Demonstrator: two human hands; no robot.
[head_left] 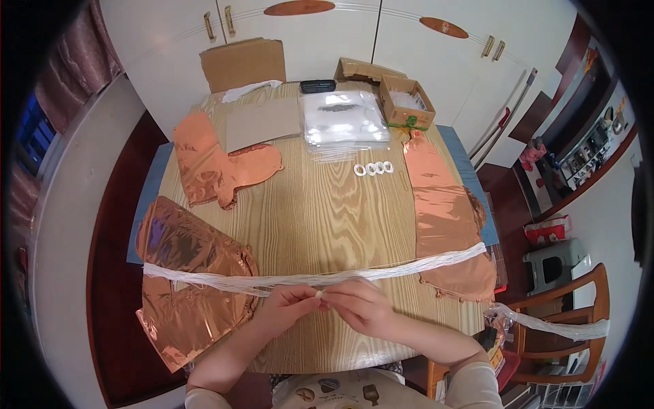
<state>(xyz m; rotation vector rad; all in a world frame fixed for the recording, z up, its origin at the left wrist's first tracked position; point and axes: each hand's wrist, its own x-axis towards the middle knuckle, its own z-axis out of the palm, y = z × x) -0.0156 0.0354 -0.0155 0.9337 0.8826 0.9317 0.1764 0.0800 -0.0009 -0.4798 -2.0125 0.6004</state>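
Near the front of the table, my left hand (289, 305) and my right hand (360, 304) meet, fingertips pinched together. Between them is a small white piece (319, 295), too small to name. Just beyond my hands a long bundle of white strings (381, 273) stretches across the whole width of the table. Its left end lies over flat copper-coloured foil balloons (180, 320), and its right end over another foil balloon (446, 218).
Another foil balloon (211, 163) lies at the far left by a grey cardboard sheet (262, 123). Clear plastic bags (344, 119), small white rings (373, 168), a black case (318, 86) and an open cardboard box (409, 102) are at the back. A wooden chair (593, 293) stands right.
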